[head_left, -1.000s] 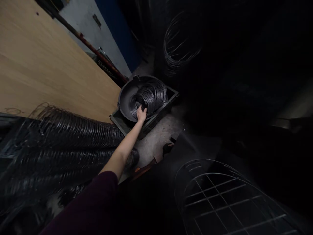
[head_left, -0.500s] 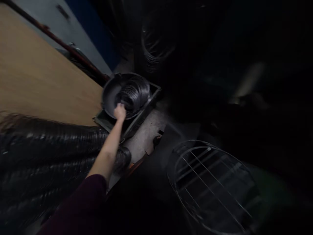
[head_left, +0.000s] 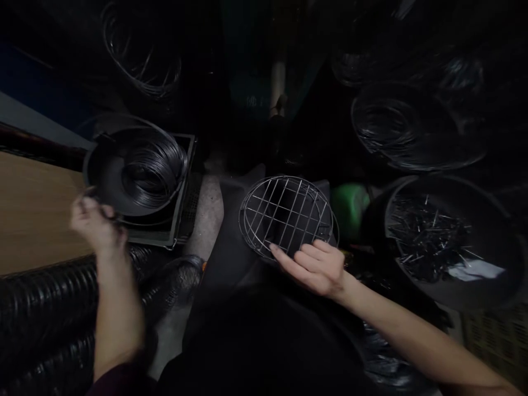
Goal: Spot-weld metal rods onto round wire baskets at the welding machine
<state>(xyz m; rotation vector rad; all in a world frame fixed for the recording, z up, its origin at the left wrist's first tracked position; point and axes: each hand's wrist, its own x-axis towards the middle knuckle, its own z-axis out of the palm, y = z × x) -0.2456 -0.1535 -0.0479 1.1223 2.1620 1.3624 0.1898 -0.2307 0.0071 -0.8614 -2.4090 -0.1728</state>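
My left hand (head_left: pixel 97 223), blurred by motion, is closed at the near left edge of a dark basin (head_left: pixel 109 170). A thin wire ring (head_left: pixel 144 120) seems to be in its fingers, looping over the basin. Inside the basin lies a stack of grey wire rings (head_left: pixel 150 173). My right hand (head_left: pixel 315 267) grips the near rim of a round wire rack (head_left: pixel 284 212), thumb or index finger stretched along it. The rack has crossing bars inside a round frame and rests over my dark-clothed lap.
A crate (head_left: pixel 183 192) stands under the basin. At right, a dark tub (head_left: pixel 457 190) holds many short metal pieces (head_left: pixel 429 236) and a white scrap (head_left: pixel 476 269). Stacked dark wire racks (head_left: pixel 61 291) fill the lower left. A green object (head_left: pixel 350 206) sits behind the right hand.
My view has swung right. My left hand has drawn back from the ring stack to the basin's left edge, seemingly with a wire ring. My right hand and the rack now show clearly.
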